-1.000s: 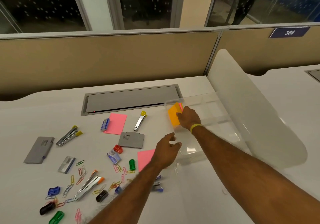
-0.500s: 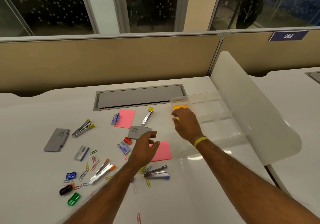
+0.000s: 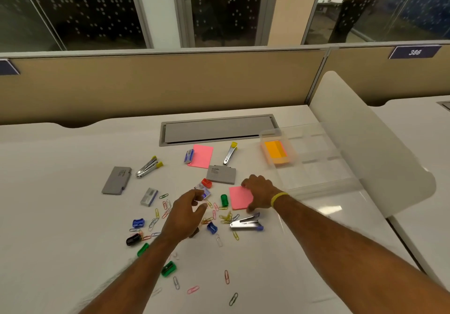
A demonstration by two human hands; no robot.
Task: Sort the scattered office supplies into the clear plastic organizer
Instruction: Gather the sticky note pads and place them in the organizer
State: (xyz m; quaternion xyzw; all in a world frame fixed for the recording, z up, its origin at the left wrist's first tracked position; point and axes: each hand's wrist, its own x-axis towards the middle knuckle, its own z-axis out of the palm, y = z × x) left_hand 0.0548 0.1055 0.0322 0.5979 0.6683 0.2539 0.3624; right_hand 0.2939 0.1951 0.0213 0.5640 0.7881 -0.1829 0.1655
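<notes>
The clear plastic organizer (image 3: 319, 165) stands at the right of the desk, with an orange sticky note pad (image 3: 276, 153) in its far-left compartment. My right hand (image 3: 259, 192) lies over the right edge of a pink sticky note pad (image 3: 239, 198), fingers at its far edge and thumb at its near edge; the pad rests flat on the desk. My left hand (image 3: 187, 214) hovers with fingers apart over several coloured paper clips (image 3: 226, 217), just short of a small staple box (image 3: 204, 190). It holds nothing.
Scattered on the desk are a second pink pad (image 3: 201, 155), three small staplers (image 3: 149, 167) (image 3: 230, 154) (image 3: 246, 224), two grey cases (image 3: 116, 180) (image 3: 221, 173) and coloured sharpeners (image 3: 224, 199). A frosted divider (image 3: 365, 148) borders the right, a grey cable hatch (image 3: 216, 130) the back.
My right hand left the orange pad in the organizer and came back down onto the near pink pad. My left hand moved left and nearer, over the paper clips. The view tilted down.
</notes>
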